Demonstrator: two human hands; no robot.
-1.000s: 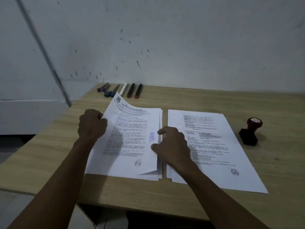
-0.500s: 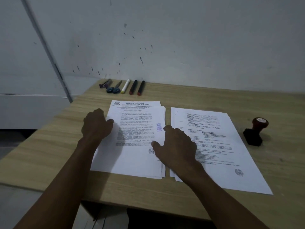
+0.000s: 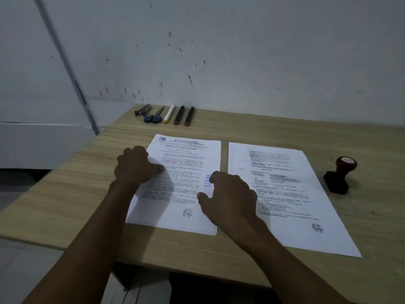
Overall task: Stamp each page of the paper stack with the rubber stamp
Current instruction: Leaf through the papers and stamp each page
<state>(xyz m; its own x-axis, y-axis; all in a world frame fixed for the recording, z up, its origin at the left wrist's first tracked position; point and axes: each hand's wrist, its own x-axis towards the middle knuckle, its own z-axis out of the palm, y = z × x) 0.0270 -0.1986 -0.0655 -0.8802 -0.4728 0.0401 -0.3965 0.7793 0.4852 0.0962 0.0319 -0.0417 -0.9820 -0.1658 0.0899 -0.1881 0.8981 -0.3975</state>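
Well apart from either grip (image 3: pixel 230 194), rubber stamp (image 3: pixel 340 175) stands untouched.

The table (image 3: pixel 263 128) is pale tan with a fine wood grain running across it. The left stack (image 3: pixel 184 172) is white paper printed in black text, with a blue stamp mark (image 3: pixel 206 183) near its right edge and a small dark round seal (image 3: pixel 187 213) low down. The right stack (image 3: pixel 285 194) is white with black text too, and a dark seal (image 3: pixel 317 228) at its lower right. The stamp (image 3: pixel 339 176) has a dark red handle over a black base. At the back lie scissors (image 3: pixel 154 116) with blue handles, a white marker (image 3: pixel 168 114) with a yellow end, and two black markers (image 3: pixel 179 115) tipped red. The wall (image 3: pixel 241 51) is grey-white, flecked with dark specks.
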